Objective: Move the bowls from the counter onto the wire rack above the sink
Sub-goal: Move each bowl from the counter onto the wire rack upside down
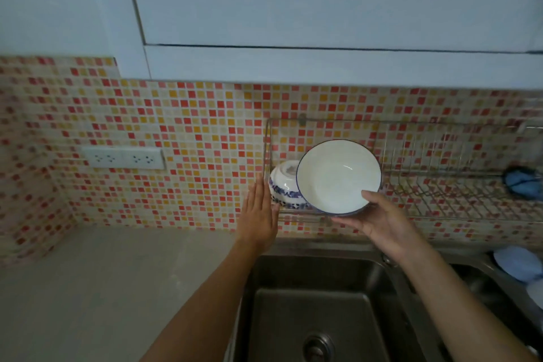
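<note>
A white bowl with a thin blue rim (335, 175) is tilted with its inside toward me, at the left end of the wire rack (440, 185). My right hand (379, 222) grips its lower edge, thumb inside the rim. Behind it to the left, a blue-and-white patterned bowl (283, 185) rests upside down and tilted in the rack. My left hand (260, 214) is flat and open, fingers together, beside the patterned bowl at the rack's left end; whether it touches is unclear.
A steel sink (317, 303) lies below the rack. The beige counter (102, 288) spreads to the left. A blue cloth (521, 182) sits at the rack's right end, another blue item (517, 261) by the sink. A wall socket (123, 158) is on the mosaic tiles. White cabinets hang overhead.
</note>
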Tool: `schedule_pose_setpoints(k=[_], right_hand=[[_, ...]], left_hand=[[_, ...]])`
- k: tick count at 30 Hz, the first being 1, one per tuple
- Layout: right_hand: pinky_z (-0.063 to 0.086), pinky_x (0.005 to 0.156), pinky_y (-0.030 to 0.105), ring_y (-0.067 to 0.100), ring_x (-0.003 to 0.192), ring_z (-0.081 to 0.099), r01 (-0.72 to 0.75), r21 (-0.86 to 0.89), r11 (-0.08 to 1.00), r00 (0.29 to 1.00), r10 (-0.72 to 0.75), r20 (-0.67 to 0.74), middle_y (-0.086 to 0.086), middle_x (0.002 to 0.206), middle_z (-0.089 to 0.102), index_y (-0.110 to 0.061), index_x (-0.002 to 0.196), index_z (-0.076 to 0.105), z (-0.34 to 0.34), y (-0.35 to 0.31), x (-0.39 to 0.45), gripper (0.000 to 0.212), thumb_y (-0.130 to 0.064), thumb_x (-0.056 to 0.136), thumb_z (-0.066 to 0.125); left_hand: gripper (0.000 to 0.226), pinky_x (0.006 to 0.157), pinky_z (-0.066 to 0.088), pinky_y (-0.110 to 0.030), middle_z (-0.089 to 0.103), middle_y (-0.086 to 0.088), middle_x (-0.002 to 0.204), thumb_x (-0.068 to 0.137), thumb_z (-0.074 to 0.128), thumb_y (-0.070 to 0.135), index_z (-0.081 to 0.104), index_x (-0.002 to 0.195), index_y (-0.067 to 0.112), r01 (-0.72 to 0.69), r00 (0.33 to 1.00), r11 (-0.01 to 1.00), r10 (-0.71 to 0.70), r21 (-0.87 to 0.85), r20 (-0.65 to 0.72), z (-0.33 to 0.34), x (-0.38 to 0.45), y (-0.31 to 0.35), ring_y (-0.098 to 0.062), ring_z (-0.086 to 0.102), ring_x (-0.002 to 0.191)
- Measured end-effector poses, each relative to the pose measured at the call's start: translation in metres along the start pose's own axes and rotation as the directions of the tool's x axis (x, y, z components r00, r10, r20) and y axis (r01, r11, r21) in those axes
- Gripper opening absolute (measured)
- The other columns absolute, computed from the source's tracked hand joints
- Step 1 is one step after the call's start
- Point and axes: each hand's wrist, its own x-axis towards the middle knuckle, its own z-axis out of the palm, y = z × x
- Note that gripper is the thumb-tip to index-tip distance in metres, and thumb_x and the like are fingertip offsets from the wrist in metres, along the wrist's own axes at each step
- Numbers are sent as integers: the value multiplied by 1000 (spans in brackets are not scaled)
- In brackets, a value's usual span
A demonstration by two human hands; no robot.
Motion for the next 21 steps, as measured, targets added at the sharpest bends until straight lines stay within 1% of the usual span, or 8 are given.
schedule_pose_setpoints(k=[2, 5, 12, 15, 17, 18, 19, 21], right_hand=[[54, 83, 60, 37, 123, 51, 48, -134, 990, 999, -47, 11, 14, 133, 50, -15, 121, 56, 4, -9, 14, 42, -4, 81, 61], [54, 87, 59, 33, 119, 56, 120, -277, 953, 992, -124, 3, 10, 133, 53, -14, 125, 54, 8, -15, 34, 48, -1, 81, 67], [60, 79, 44, 22, 110, 64, 281, -513, 811, 940, -340, -22, 3, 125, 63, -17, 133, 50, 22, -8, 70, 68, -2, 74, 79], [59, 81, 35, 9, 104, 65, 342, -656, 673, 876, -481, -37, -8, 116, 64, -20, 129, 49, 25, -2, 80, 68, -8, 71, 84], [54, 81, 18, -9, 95, 62, 374, -737, 563, 839, -545, 10, -16, 113, 61, -21, 131, 46, 26, 3, 83, 72, -11, 71, 84], [51, 76, 8, -16, 90, 59, 388, -760, 521, 824, -565, 33, -16, 113, 60, -20, 134, 43, 26, 6, 84, 74, -11, 72, 84], [48, 72, 3, -20, 88, 57, 396, -779, 487, 811, -584, 47, -13, 115, 58, -18, 136, 41, 26, 9, 86, 77, -11, 73, 83], [50, 75, 5, -17, 93, 56, 401, -818, 413, 781, -620, 71, -10, 121, 56, -20, 139, 39, 26, 14, 88, 81, -15, 72, 84]], left_hand=[[63, 122, 0, -38, -23, -2, 156, 94, -6, 49, -17, 148, 18, -10, 1000, 1000, 10, -3, -8, 1, 0, -1, -15, -24, 143], [64, 122, -1, -37, -24, -2, 156, 92, -8, 50, -18, 147, 18, -19, 1000, 999, 19, -29, -9, 4, 1, -2, -15, -25, 142], [62, 121, -1, -35, -29, 3, 154, 96, -3, 50, -21, 147, 21, -13, 1000, 1000, 12, -22, -14, 10, 2, -6, -12, -27, 142], [63, 121, -1, -35, -30, 4, 154, 95, -5, 51, -21, 148, 21, -16, 1000, 1000, 16, -26, -12, 11, 2, -6, -11, -27, 142], [65, 121, -1, -35, -28, 3, 155, 93, -8, 53, -20, 148, 20, -14, 1000, 999, 13, -29, -9, 11, 2, -6, -12, -26, 142], [66, 121, 0, -35, -27, 3, 155, 92, -8, 54, -19, 148, 20, -12, 1000, 999, 11, -31, -9, 11, 2, -6, -12, -25, 143], [65, 122, 0, -35, -26, 3, 156, 93, -7, 53, -19, 148, 21, -8, 1000, 999, 7, -35, -11, 10, 2, -5, -12, -24, 143], [62, 121, -1, -35, -25, 5, 156, 95, -3, 52, -19, 148, 23, 6, 1000, 999, -7, -47, -13, 9, 1, -4, -11, -24, 143]])
